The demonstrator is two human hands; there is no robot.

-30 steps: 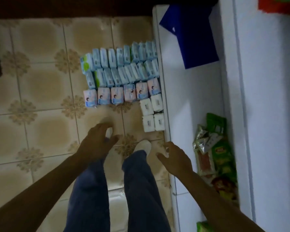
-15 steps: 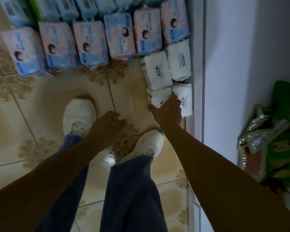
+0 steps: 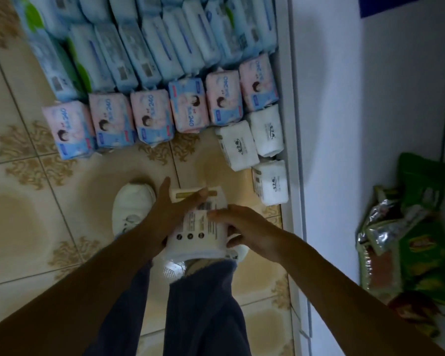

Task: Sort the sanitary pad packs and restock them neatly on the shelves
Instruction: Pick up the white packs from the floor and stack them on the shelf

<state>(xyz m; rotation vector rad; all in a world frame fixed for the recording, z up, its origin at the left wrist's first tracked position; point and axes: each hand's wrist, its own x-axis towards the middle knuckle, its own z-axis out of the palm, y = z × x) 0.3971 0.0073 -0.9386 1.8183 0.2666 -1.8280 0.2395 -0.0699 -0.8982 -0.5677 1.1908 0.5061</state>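
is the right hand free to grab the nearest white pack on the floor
Likely not yet: the right hand and left hand both grip a held pack; nothing blocks the floor pack.

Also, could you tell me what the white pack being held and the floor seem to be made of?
White pack: probably thin plastic film, smooth, faintly glossy; barcode printed on it. Floor: seemingly glazed ceramic tile; grout lines and glare patches.

Small shop, rows of pad packs [image 3: 152, 73] on tiled floor [image 3: 36, 227] at 12 o'clock, shelved snack packets [image 3: 406, 240] at 3 o'clock
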